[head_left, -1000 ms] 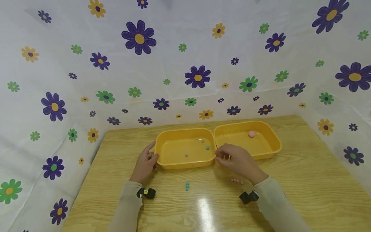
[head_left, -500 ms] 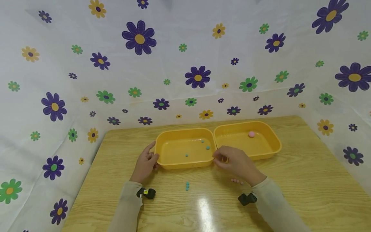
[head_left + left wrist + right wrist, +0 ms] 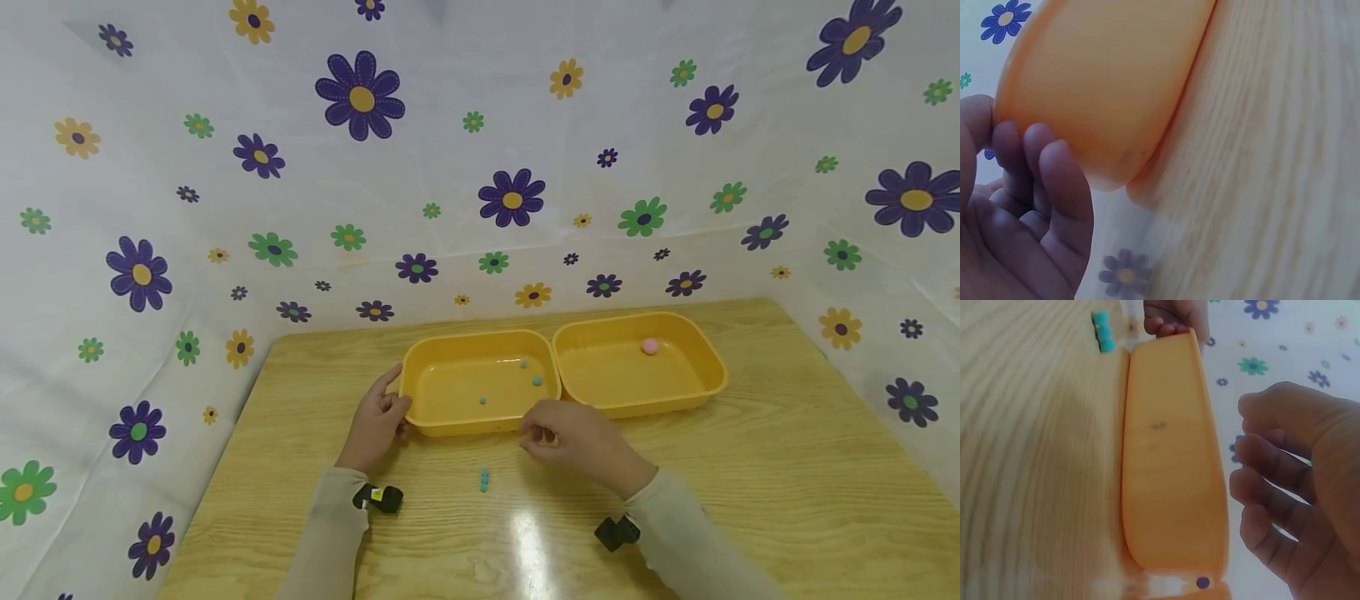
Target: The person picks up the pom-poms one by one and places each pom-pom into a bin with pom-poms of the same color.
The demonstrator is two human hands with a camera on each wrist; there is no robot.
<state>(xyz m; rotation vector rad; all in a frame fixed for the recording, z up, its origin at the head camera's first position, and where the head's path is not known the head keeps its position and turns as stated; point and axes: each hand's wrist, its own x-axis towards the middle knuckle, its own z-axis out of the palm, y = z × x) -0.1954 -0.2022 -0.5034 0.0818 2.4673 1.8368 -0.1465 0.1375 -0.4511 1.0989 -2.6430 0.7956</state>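
Note:
My left hand (image 3: pixel 375 425) holds the left end of a yellow plastic tray (image 3: pixel 465 427), fingertips against its wall in the left wrist view. Inside that tray lie a small teal ball (image 3: pixel 483 401) and two others near its right end. My right hand (image 3: pixel 581 442) hovers by the tray's near right corner, its fingers loosely bent. Nothing shows between those fingers (image 3: pixel 1250 484) in the right wrist view. A short row of three teal balls (image 3: pixel 484 480) sits on the table in front of the tray.
A second yellow tray (image 3: pixel 645 408) stands against the first one's right end, with a pink ball (image 3: pixel 650 346) in it. Both trays are on a wooden table (image 3: pixel 780 467). A flower-printed white sheet (image 3: pixel 450 167) hangs behind and at the sides.
My right hand has moved left and nearer from between the two trays. It now covers the spot where a row of small pink balls showed. My left hand has stayed in place.

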